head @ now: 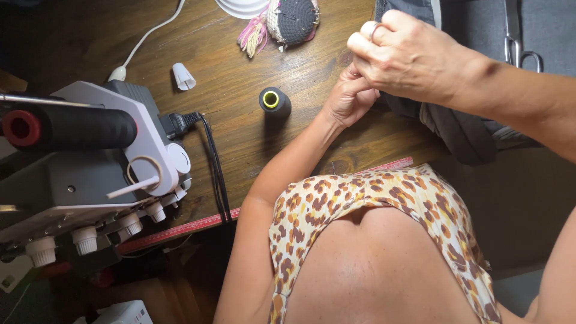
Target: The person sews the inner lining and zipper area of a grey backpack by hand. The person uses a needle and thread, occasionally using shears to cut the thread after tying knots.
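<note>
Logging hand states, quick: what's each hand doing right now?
Left hand: fingers pinched together by the dark fabric; what it grips cannot be told.
Right hand: closed, pinching; contents hidden.

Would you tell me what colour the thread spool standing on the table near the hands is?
The thread spool is black with a yellow core ring, seen in the head view.

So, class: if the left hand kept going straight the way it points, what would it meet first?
The left hand points up and right, and the right hand sits directly in that line, seemingly already touching it. Beyond lies the dark fabric, though depth is hard to judge.
</note>
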